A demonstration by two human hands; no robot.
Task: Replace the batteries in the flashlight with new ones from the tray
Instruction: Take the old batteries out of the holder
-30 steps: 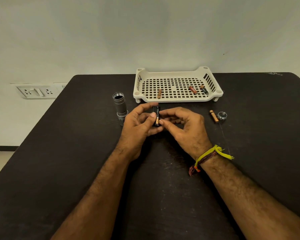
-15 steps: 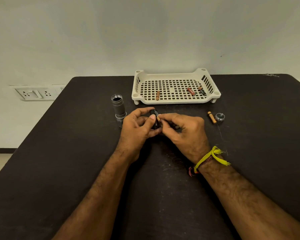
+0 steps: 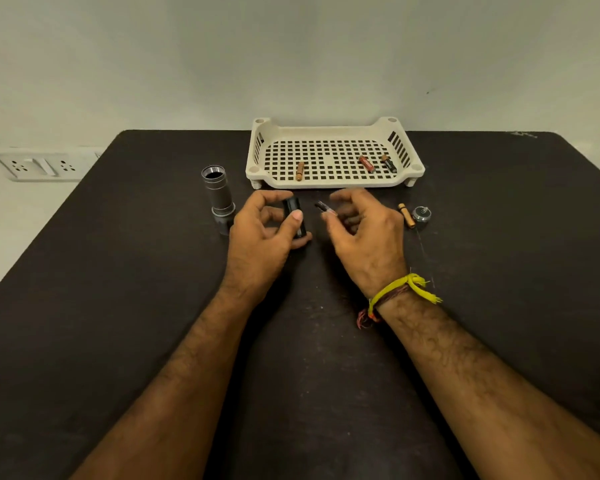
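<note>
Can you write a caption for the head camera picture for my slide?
Left hand holds a black cylindrical battery holder, right hand pinches a small dark battery, before a cream perforated plastic tray.

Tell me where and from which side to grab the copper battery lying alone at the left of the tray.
Pinch the copper battery across the middle of its barrel, coming straight down from above. It lies flat on the tray grid, its length running roughly front to back, so its two long sides are open to fingertips. The other two batteries lie well off to the right, so nothing crowds the grip.
</note>
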